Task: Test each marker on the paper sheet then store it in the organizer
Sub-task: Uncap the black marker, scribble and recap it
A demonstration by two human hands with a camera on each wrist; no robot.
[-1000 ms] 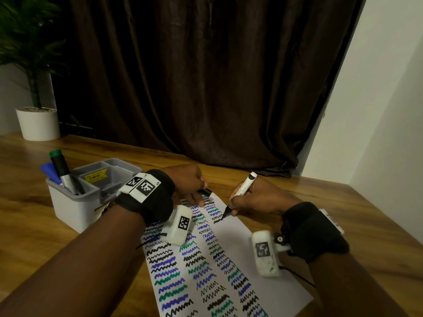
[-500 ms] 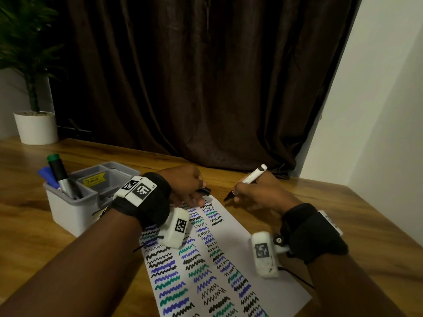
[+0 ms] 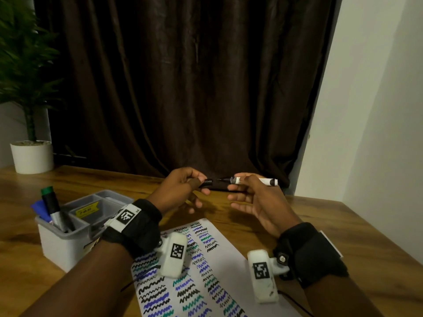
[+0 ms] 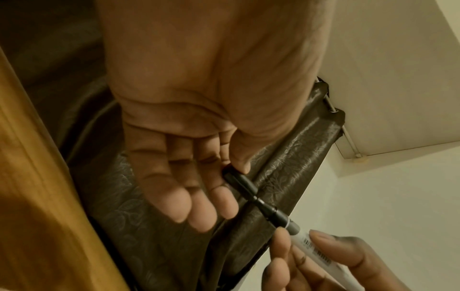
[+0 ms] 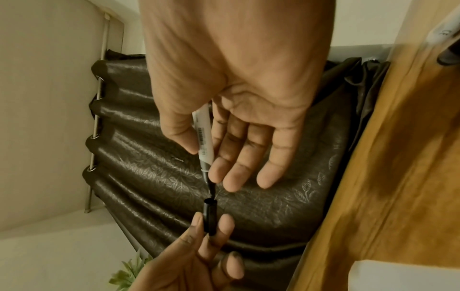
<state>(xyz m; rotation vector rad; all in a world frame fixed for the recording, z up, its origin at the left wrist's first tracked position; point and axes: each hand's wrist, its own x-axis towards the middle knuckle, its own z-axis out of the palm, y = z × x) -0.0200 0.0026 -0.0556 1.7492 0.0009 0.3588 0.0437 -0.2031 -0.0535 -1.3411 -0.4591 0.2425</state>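
Item: black marker (image 3: 254, 180), white barrel, held level in the air beyond the far edge of the paper sheet (image 3: 231, 252), its bare tip pointing toward the cap. The right hand (image 3: 256, 197) is pinching the barrel between thumb and forefinger near the tip end, the remaining fingers spreading loosely below; the grip this far forward is probably steadying the nib for capping.

Item: black cap (image 3: 207, 182), just beside the marker tip, open mouth facing it. The left hand (image 3: 183, 191) is pinching the cap's closed end between thumb and forefinger, other fingers lying extended. In the right wrist view the tip is sitting at the cap's mouth (image 5: 210, 201), not yet seated. Judgement: capping is under way, storing comes after.

Item: paper sheet, lying on the wooden table (image 3: 343, 225) nearer the person than the marker, carrying rows of black, blue and green squiggles.

Item: grey organizer (image 3: 66, 243), left of the paper sheet, several compartments. A green-capped marker (image 3: 49, 202) and a blue one (image 3: 40, 208) are standing in its near-left compartment.

Item: potted plant (image 3: 29, 143), at the table's back edge, well left of the paper sheet. Brown curtain (image 3: 183, 88) hanging behind.
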